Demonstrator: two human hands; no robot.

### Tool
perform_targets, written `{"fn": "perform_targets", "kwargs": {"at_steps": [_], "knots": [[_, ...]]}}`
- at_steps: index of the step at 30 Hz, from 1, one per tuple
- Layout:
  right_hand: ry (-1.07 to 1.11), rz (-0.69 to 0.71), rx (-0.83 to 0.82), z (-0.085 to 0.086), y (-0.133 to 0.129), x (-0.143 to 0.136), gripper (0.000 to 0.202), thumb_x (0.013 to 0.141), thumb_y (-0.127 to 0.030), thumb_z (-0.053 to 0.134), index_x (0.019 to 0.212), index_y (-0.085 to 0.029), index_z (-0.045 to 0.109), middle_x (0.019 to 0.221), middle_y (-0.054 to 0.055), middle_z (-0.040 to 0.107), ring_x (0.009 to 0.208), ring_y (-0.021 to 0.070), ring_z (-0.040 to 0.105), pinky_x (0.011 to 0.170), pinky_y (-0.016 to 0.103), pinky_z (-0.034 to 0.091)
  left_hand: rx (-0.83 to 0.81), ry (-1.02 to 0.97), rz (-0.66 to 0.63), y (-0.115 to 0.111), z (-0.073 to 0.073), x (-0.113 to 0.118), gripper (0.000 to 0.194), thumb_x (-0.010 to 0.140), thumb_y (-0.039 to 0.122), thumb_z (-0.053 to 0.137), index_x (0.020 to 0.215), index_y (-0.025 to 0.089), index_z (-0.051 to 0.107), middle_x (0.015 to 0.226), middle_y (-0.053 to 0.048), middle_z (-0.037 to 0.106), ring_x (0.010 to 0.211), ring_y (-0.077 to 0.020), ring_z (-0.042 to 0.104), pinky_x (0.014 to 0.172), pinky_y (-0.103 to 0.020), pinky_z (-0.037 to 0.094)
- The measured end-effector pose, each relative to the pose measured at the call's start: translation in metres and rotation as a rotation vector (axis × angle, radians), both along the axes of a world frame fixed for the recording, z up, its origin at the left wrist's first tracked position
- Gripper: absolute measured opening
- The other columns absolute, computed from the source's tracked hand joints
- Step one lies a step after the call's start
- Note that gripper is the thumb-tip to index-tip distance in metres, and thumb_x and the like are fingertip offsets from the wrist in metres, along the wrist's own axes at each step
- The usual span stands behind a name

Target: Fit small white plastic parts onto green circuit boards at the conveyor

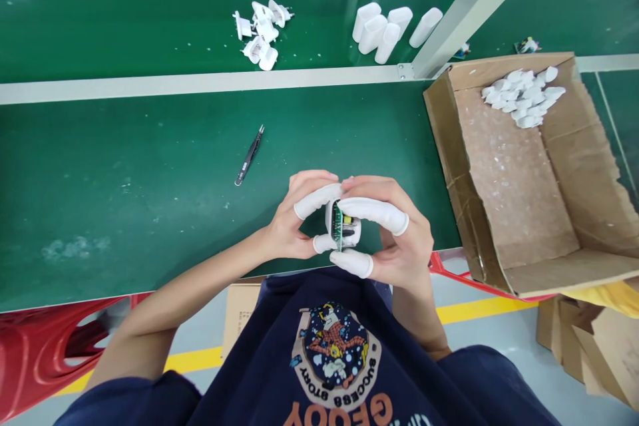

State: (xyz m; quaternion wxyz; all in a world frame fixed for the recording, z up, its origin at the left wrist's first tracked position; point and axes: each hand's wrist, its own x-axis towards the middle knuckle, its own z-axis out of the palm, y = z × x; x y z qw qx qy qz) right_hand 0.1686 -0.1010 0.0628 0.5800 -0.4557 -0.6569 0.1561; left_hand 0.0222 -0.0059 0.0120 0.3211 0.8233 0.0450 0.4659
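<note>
My left hand (pixel 294 216) and my right hand (pixel 399 233) meet near the front edge of the green table. White finger cots cover the thumb and one finger of each. Between them is a small white charger with its inside exposed. A green circuit board (pixel 337 227) with yellow and black parts stands on edge, pinched by my right hand. Against its left side sits a white plastic housing (pixel 329 218), gripped by my left hand. How deep the board sits in the housing is hidden. Black tweezers (pixel 249 156) lie to the left, beyond my left hand.
On the raised shelf are several white plug parts (pixel 262 33) and several white casings (pixel 373 33). A cardboard box (pixel 509 193) with white pieces (pixel 522 96) stands at the right, overhanging the table edge. A metal post (pixel 469 6) rises behind it. Red stools (pixel 44 353) show below.
</note>
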Motion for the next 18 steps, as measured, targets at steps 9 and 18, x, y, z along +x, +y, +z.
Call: {"fn": "perform_targets", "kwargs": {"at_steps": [9,18], "knots": [[-0.009,-0.015,0.035,-0.0011,0.0017,-0.0029,0.050,0.076,-0.034,0.073,0.122,-0.023,0.058,0.113,0.009,0.061,0.112,0.0310,0.059,0.094,0.055,0.051,0.077,-0.023,0.075,0.0040,0.0050,-0.0007,0.067,0.080,0.054,0.064,0.133,0.017,0.048,0.105,-0.014,0.063,0.106,-0.0285,0.057,0.083,-0.047,0.051],[-0.071,-0.019,0.058,0.0015,0.0005,-0.0022,0.045,0.075,-0.039,0.074,0.114,-0.023,0.060,0.109,0.008,0.065,0.110,0.0304,0.060,0.091,0.053,0.053,0.074,0.008,0.049,0.0028,0.0069,-0.0037,0.065,0.082,0.054,0.061,0.135,0.020,0.045,0.106,-0.014,0.064,0.108,-0.0287,0.057,0.083,-0.047,0.050]]}}
